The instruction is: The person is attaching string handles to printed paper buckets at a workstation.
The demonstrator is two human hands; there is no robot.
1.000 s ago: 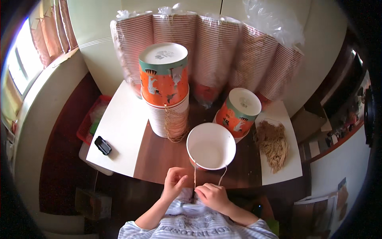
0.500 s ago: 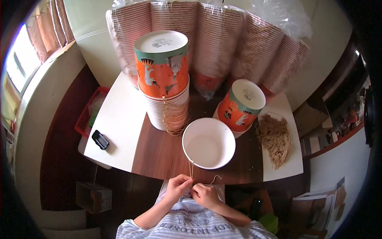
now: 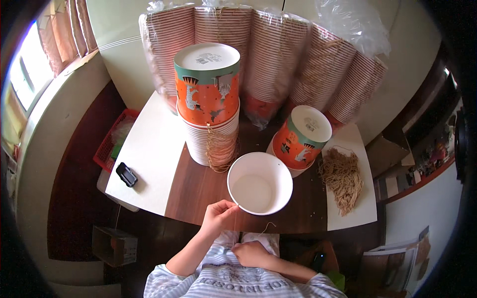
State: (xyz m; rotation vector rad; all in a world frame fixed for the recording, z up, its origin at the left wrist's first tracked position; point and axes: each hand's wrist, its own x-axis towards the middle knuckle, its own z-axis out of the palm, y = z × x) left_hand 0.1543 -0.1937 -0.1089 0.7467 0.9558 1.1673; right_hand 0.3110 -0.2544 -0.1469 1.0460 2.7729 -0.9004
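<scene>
A white paper bucket (image 3: 258, 191) stands open side up near the table's front edge. My left hand (image 3: 218, 217) is closed in a pinch at its near-left rim, on the thin tan string there. Low in front of my shirt, my right hand (image 3: 252, 254) is closed on the string, whose loose curled end (image 3: 269, 226) sticks up above the knuckles. Part of the string between my hands is too fine to follow. Behind the bucket on the left rises a stack of nested buckets (image 3: 201, 144), topped by an upturned orange and green bucket (image 3: 206, 97).
A shorter orange bucket stack (image 3: 295, 144) stands at right, beside a heap of tan strings (image 3: 342, 181). Tall bagged stacks of buckets (image 3: 278, 59) line the back. Looped strings (image 3: 221, 149) hang on the left stack. A small black tray (image 3: 126, 174) lies at left.
My left hand has moved up and forward to the bucket's rim. My right hand has drawn slightly down toward my body, apart from the left. The view has shifted a little.
</scene>
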